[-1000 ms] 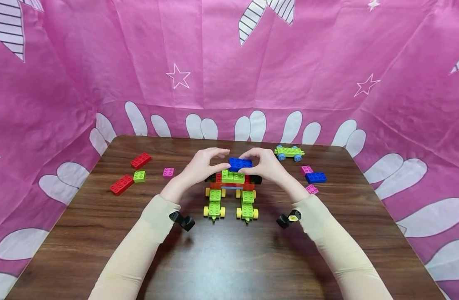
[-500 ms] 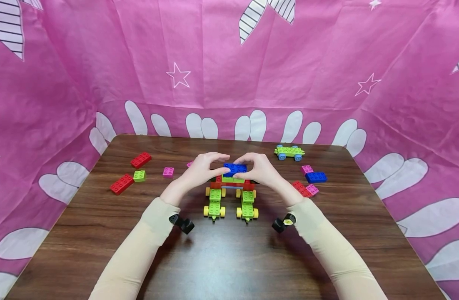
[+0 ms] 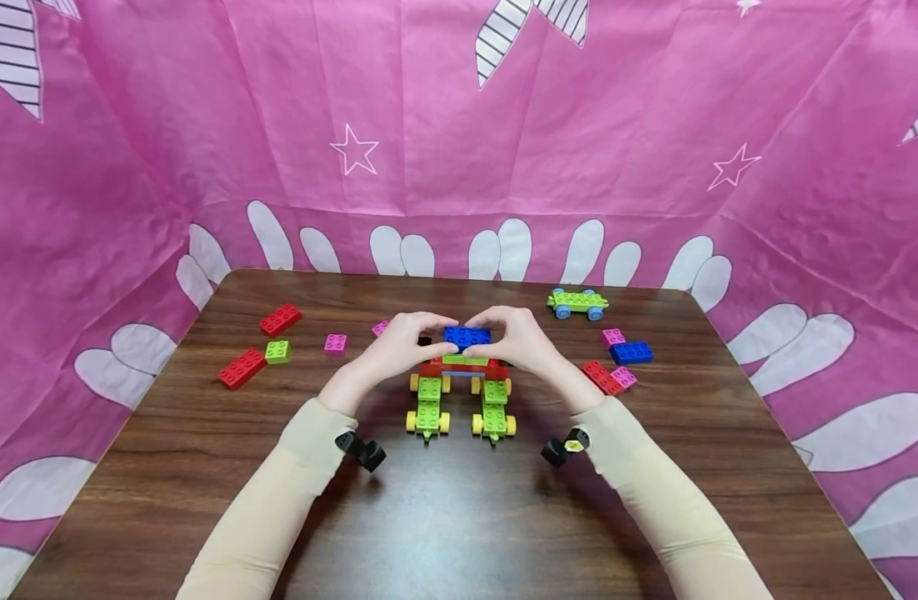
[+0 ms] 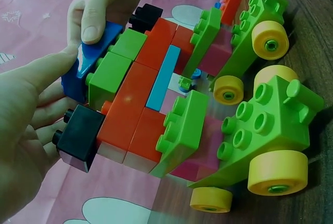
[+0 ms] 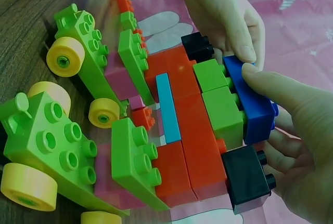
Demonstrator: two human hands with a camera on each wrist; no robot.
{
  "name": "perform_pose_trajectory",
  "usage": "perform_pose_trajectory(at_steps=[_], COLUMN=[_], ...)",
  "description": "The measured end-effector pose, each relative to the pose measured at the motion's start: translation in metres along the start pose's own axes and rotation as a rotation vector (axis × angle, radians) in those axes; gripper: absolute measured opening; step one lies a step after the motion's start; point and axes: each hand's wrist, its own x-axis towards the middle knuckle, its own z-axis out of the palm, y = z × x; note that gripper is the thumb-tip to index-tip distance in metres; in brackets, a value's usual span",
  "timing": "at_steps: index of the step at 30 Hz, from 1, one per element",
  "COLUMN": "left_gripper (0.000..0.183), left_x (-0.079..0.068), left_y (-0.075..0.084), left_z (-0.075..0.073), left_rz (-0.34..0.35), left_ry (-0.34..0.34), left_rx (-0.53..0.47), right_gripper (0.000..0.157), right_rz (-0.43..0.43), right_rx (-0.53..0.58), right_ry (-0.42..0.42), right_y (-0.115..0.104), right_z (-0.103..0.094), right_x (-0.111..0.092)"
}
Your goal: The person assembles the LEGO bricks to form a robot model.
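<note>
A blue brick [image 3: 467,337] sits over two lime green bricks [image 5: 221,107] at the top of a build; some green studs show below it in the right wrist view. My left hand [image 3: 399,343] pinches its left end between thumb and fingers, and my right hand [image 3: 521,340] pinches the right end. In the left wrist view both thumbs touch the near side of the blue brick [image 4: 93,60]. Below come red bricks [image 5: 200,135], a light blue piece [image 5: 168,107] and black bricks [image 5: 247,177] at the sides. Lime wheeled bases [image 3: 429,414] with yellow wheels carry the build.
On the left lie red bricks [image 3: 243,368], a lime brick [image 3: 277,352] and a pink brick [image 3: 335,343]. To the right are another blue brick [image 3: 631,352], a red brick [image 3: 601,377] and pink bricks [image 3: 622,377]. A lime car base [image 3: 577,302] stands at the back right.
The blue brick has moved left and slightly down onto the green bricks. My right hand has shifted left with it, uncovering a red brick; my left thumb now touches the brick.
</note>
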Motion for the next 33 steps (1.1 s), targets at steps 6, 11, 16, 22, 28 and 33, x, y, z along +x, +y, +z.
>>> perform_pose_trajectory(at_steps=[6, 11, 16, 22, 28, 33], left_gripper=[0.041, 0.04, 0.04, 0.04, 0.039, 0.039], left_x=[0.0, -0.001, -0.001, -0.001, 0.0, 0.0], left_y=[0.001, 0.001, 0.0, 0.0, 0.0, 0.001], left_z=[0.0, -0.001, -0.002, -0.002, -0.002, -0.001], left_rz=[-0.006, -0.011, -0.018, -0.037, -0.061, -0.064], left_ry=[0.001, -0.005, -0.007, -0.015, -0.022, -0.028], left_rx=[0.012, 0.003, -0.015, -0.028, -0.035, -0.036], right_gripper=[0.037, 0.034, 0.034, 0.034, 0.034, 0.034], right_rz=[0.044, 0.079, 0.082, 0.089, 0.111, 0.136], right_rx=[0.026, 0.056, 0.09, 0.128, 0.145, 0.124], right_ry=[-0.017, -0.03, -0.032, -0.015, -0.006, -0.018], right_y=[0.004, 0.012, 0.017, 0.019, 0.02, 0.017], right_z=[-0.008, -0.015, -0.017, -0.014, -0.012, -0.011], right_x=[-0.006, -0.013, -0.016, -0.017, -0.018, -0.018])
